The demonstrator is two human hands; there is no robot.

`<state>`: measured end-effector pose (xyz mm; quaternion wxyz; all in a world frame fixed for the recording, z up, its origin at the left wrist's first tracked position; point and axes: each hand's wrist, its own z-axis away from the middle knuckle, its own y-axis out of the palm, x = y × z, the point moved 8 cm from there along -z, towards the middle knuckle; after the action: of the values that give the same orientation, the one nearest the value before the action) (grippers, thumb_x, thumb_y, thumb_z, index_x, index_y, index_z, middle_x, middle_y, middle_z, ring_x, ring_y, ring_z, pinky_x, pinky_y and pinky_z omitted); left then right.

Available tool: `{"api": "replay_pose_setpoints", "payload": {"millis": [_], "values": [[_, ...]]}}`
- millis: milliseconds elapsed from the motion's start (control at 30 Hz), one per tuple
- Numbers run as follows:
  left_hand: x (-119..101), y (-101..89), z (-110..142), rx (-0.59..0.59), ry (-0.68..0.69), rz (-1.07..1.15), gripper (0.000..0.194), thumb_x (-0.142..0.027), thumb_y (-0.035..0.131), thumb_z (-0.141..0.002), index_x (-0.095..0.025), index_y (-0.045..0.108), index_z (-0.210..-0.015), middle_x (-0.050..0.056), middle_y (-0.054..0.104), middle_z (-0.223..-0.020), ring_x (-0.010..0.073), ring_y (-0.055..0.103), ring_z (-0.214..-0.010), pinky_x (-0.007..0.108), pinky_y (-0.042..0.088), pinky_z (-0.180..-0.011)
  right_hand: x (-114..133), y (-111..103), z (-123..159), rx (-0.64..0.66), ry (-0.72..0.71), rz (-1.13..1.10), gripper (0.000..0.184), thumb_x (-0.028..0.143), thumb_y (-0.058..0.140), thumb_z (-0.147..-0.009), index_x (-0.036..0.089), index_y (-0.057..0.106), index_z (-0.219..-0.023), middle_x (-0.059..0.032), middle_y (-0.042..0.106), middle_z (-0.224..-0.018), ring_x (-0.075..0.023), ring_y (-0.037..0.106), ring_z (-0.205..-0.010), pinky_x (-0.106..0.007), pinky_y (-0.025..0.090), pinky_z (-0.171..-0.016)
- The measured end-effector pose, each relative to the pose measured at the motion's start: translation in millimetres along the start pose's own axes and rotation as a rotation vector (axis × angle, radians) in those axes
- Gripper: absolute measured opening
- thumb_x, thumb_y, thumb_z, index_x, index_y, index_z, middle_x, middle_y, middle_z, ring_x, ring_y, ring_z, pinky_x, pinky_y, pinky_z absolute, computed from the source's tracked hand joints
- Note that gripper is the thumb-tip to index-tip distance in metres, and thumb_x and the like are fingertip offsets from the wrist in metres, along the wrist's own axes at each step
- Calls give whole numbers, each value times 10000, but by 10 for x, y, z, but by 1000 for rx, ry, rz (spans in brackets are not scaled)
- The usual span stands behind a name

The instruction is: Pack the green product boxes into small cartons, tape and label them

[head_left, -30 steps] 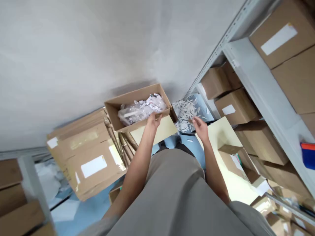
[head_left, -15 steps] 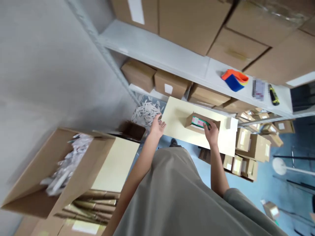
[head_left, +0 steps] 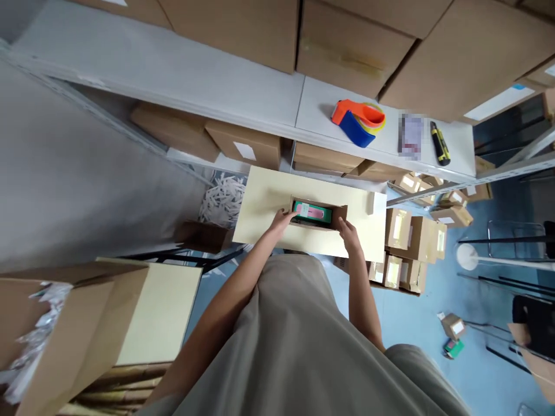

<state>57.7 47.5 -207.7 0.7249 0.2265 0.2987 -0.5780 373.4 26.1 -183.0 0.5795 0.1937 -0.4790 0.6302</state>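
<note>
A small open cardboard box [head_left: 317, 227] sits on the cream tabletop [head_left: 260, 199] in front of me. Inside it lies a green package with a pink middle [head_left: 311, 212] and a small white label. My left hand [head_left: 282, 222] grips the box's left end, its fingertips over the rim beside the package. At the opposite end, my right hand [head_left: 348, 236] has its fingers on the right wall or flap. The undersides of both hands' grips are partly hidden.
A shelf [head_left: 243, 86] above the table bears large cartons, an orange and blue tape dispenser [head_left: 359, 122] and a yellow-black utility knife [head_left: 440, 143]. Shredded paper [head_left: 223, 199] lies left of the table. A big open carton [head_left: 82, 329] stands lower left; small boxes [head_left: 396, 228] are stacked right.
My left hand has moved right, from beside the table to the box's left end. My right hand has gone from the package to the box's right end. The view has turned right.
</note>
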Motion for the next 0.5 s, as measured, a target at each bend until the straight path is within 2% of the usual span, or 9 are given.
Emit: {"api": "replay_pose_setpoints", "payload": {"millis": [33,100,167,233,300,367,500], "values": [[32,-60,6,-15,-7,-6,562,-343,900,-787,-167,691,-1277,182,799,-1298,365,681,-1362,431,483,-1121,37,76,-7,25,-19,10,731,961,678,-775,236,636,-857,-51,687,-808,-233,654,-892,-340,548,-805],[85,-253,45,-44,8,-41,485,-346,836,-854,-165,696,-1282,190,793,-1339,355,697,-1353,410,501,-1100,155,250,-6,70,-74,58,725,984,614,-805,283,443,-729,38,476,-671,-170,482,-737,-315,450,-690],[133,-540,117,-80,55,-89,427,-352,791,-898,-167,709,-1275,186,797,-1334,349,726,-1294,396,533,-1049,333,491,20,128,-160,129,726,971,566,-851,299,329,-713,64,350,-656,-150,361,-696,-315,368,-640],[212,-928,224,-138,106,-98,420,-366,780,-916,-173,718,-1284,170,807,-1302,343,748,-1232,393,558,-1009,515,832,76,214,-225,197,715,961,529,-874,301,314,-704,61,332,-655,-152,341,-695,-320,348,-631],[348,-1414,384,-236,147,-77,420,-376,773,-929,-180,720,-1296,155,812,-1282,340,755,-1209,399,569,-1013,680,1285,186,338,-260,237,707,965,510,-869,293,376,-692,41,398,-654,-166,402,-710,-322,394,-650],[570,-1971,621,-380,144,-74,399,-374,763,-935,-185,726,-1284,148,815,-1261,352,753,-1217,425,567,-1046,828,1828,381,488,-285,251,713,966,515,-855,270,484,-708,7,512,-689,-187,495,-752,-328,470,-705],[1250,-3035,1312,-656,23,-11,359,-401,772,-926,-204,744,-1225,133,825,-1151,377,758,-1162,472,578,-1032,1031,3008,1056,765,-399,382,712,941,511,-890,244,587,-763,-27,616,-738,-216,585,-833,-335,531,-780]]}}
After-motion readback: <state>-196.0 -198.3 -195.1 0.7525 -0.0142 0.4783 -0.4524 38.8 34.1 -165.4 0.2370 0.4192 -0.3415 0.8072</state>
